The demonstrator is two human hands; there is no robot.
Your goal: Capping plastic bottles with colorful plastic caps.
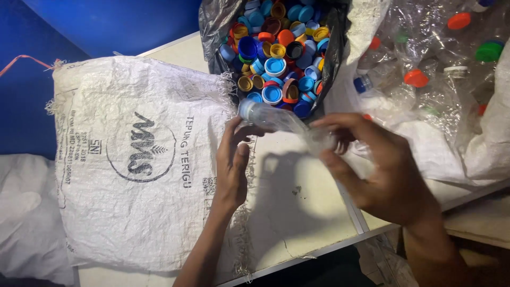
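Observation:
A clear plastic bottle [279, 121] lies sideways in the air between both hands, blurred, its neck end pointing left. My left hand [232, 165] has its fingers at the bottle's neck end. My right hand [372, 165] grips the bottle's body from the right. Just behind the bottle stands a black plastic bag [212, 32] full of several coloured bottle caps [276, 48].
A white woven sack [138, 159] with dark print lies flat on the pale table [313, 212] at the left. At the right, an open white sack [478, 154] holds several clear capped bottles [425, 69]. Blue sheeting [106, 21] hangs at the back left.

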